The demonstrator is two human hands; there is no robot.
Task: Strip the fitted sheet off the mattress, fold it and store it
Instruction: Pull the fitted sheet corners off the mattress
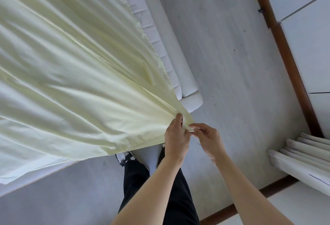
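A pale yellow fitted sheet (71, 74) spreads over the left of the view, drawn taut in long folds toward one corner. That corner is gathered just off the near corner of the white mattress (153, 33). My left hand (175, 139) is closed on the bunched corner. My right hand (208, 139) pinches the same corner's tip from the right, fingertips touching the left hand. The sheet's elastic hem runs along the mattress's right side, lifted off its quilted edge.
The white bed base (193, 102) ends at a rounded corner beside my hands. Grey floor (232, 64) lies to the right, bordered by a brown wooden skirting (289, 60). White curtain folds (303, 155) hang at the right. My legs in black trousers stand below.
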